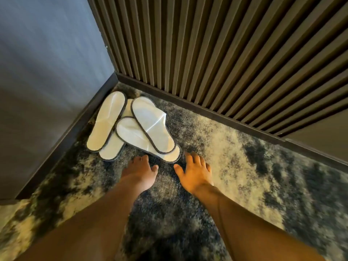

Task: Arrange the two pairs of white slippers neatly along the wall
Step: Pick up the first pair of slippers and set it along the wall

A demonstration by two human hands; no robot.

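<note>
Several white slippers with dark trim lie in a loose overlapping heap in the corner of the room. One slipper (107,120) lies along the left wall on top of another (111,149). A third slipper (152,125) lies crosswise over a fourth (130,132). My left hand (139,172) hovers just below the heap with fingers apart, holding nothing. My right hand (194,172) is spread open a little right of the nearest slipper's toe, also holding nothing.
A grey wall (47,63) with a dark baseboard (71,132) runs on the left. A dark slatted wall (226,44) with a baseboard (207,110) runs across the back. The floor is a mottled blue and cream carpet (244,157).
</note>
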